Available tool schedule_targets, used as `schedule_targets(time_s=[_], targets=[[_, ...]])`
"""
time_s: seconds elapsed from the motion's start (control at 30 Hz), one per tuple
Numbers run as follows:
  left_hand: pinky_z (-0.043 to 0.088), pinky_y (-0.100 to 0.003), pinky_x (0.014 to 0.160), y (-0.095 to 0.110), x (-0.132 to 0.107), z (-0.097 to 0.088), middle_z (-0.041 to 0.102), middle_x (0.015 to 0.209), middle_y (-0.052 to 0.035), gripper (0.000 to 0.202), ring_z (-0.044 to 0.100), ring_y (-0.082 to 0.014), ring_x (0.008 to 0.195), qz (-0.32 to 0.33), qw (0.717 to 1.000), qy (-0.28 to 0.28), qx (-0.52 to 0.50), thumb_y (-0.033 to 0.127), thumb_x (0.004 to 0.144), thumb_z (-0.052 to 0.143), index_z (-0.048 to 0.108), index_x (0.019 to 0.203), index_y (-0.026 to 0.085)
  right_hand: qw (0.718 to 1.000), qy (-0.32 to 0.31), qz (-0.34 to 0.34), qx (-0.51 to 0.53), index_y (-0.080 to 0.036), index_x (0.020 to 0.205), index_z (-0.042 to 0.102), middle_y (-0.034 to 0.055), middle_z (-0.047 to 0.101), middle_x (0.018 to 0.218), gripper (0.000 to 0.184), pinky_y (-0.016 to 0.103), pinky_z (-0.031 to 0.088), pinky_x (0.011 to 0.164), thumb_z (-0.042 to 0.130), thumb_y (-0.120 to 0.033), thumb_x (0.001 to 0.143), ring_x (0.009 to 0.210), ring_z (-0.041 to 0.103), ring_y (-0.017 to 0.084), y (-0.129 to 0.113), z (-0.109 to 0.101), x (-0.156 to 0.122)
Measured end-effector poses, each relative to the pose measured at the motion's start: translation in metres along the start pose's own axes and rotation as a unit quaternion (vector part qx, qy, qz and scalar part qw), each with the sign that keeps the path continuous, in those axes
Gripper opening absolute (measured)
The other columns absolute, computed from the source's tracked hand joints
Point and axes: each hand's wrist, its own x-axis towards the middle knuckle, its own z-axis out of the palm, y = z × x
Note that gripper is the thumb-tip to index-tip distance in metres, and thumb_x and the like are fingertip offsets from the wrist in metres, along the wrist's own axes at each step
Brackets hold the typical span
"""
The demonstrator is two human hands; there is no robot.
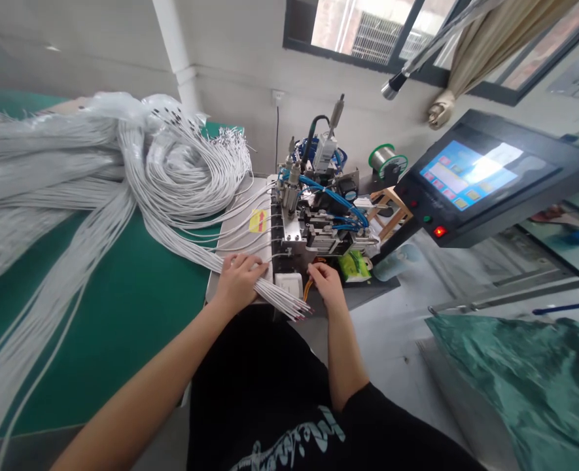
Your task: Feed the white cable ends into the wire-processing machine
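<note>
My left hand (240, 281) is closed over a bundle of white cables (282, 297) at the front edge of the machine's plate. Their dark reddish tips point toward my right hand. The thumb and a finger of this left hand reach toward a single cable at the machine's slots. My right hand (326, 282) is pinched beside the machine, next to a thin orange-yellow tool (307, 289) whose kind I cannot make out. The bench machine (292, 226), with metal cylinders and blue air hoses, has several white cables lying in its side slots.
Large coils of white cable (186, 170) cover the green table (107, 288) at left. A touchscreen panel (475, 173) with a lit red button stands at right. Behind the machine is a wire spool (385, 160). A green packet (354, 267) lies by my right hand.
</note>
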Motion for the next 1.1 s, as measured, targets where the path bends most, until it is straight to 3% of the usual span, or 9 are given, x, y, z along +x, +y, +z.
schedule_targets(time_s=[0.1,0.2,0.33,0.47,0.6,0.73,0.83,1.1], targets=[[0.033,-0.045,0.091,0.001,0.000,-0.002,0.069,0.102,-0.0057,0.022,0.059,-0.0236,0.096,0.007,1.000,0.017,0.000,0.022,0.088,0.054,0.069,0.104,0.025,0.998,-0.039,-0.023,-0.043,-0.017,0.072,0.066,0.0002,0.057,0.059,0.034,0.023,0.037,0.051,0.059,-0.048,0.082,0.053,0.048,0.012,-0.020,-0.016,-0.010],[0.033,-0.043,0.092,0.002,0.001,-0.004,0.069,0.101,-0.0049,0.021,0.061,-0.0219,0.093,0.016,0.999,0.036,0.002,0.024,0.090,0.053,0.068,0.105,0.025,0.987,-0.136,-0.025,-0.086,-0.017,0.075,0.070,0.0004,0.059,0.060,0.034,0.023,0.036,0.048,0.058,-0.047,0.085,0.051,0.048,0.011,-0.039,-0.030,-0.020],[0.033,-0.043,0.094,0.003,0.000,-0.006,0.069,0.100,-0.0042,0.021,0.061,-0.0206,0.092,0.016,0.999,0.051,-0.005,0.025,0.090,0.054,0.068,0.105,0.026,0.949,-0.294,-0.040,-0.109,-0.017,0.082,0.075,0.0024,0.067,0.067,0.031,0.023,0.041,0.052,0.062,-0.046,0.083,0.058,0.056,0.014,-0.057,-0.040,-0.030],[0.034,-0.042,0.095,0.003,0.000,-0.007,0.069,0.098,-0.0047,0.021,0.061,-0.0201,0.089,0.022,0.998,0.058,-0.004,0.025,0.089,0.055,0.069,0.103,0.025,0.921,-0.364,-0.072,-0.117,-0.018,0.082,0.077,0.0030,0.070,0.070,0.031,0.024,0.046,0.056,0.067,-0.047,0.079,0.060,0.060,0.016,-0.063,-0.040,-0.033],[0.036,-0.041,0.093,0.000,-0.001,-0.007,0.069,0.099,-0.0055,0.024,0.062,-0.0192,0.084,0.072,0.996,0.049,-0.012,0.024,0.086,0.056,0.068,0.107,0.024,0.942,-0.293,-0.109,-0.123,-0.019,0.080,0.077,0.0044,0.070,0.074,0.027,0.026,0.047,0.060,0.065,-0.044,0.082,0.066,0.061,0.017,-0.061,-0.038,-0.031],[0.039,-0.037,0.091,-0.002,-0.002,-0.007,0.069,0.102,-0.0049,0.034,0.063,-0.0167,0.084,0.133,0.990,0.039,-0.035,0.017,0.087,0.050,0.063,0.118,0.023,0.980,-0.156,-0.074,-0.096,-0.019,0.081,0.074,0.0042,0.069,0.075,0.025,0.026,0.045,0.057,0.065,-0.043,0.082,0.062,0.059,0.016,-0.057,-0.034,-0.027],[0.040,-0.035,0.091,-0.001,-0.002,-0.008,0.070,0.100,-0.0037,0.038,0.064,-0.0148,0.086,0.153,0.987,0.047,-0.032,0.014,0.090,0.047,0.059,0.125,0.024,0.994,-0.075,-0.057,-0.057,-0.018,0.080,0.072,0.0036,0.068,0.072,0.024,0.027,0.045,0.057,0.067,-0.041,0.079,0.061,0.057,0.016,-0.054,-0.028,-0.024],[0.044,-0.029,0.082,-0.001,-0.003,-0.011,0.072,0.087,0.0005,0.030,0.064,-0.0103,0.074,0.167,0.983,0.058,-0.044,0.018,0.093,0.050,0.061,0.120,0.024,0.991,-0.017,-0.024,0.134,-0.018,0.080,0.070,0.0000,0.061,0.064,0.024,0.023,0.032,0.045,0.071,-0.041,0.075,0.048,0.040,0.008,-0.038,0.007,-0.013]])
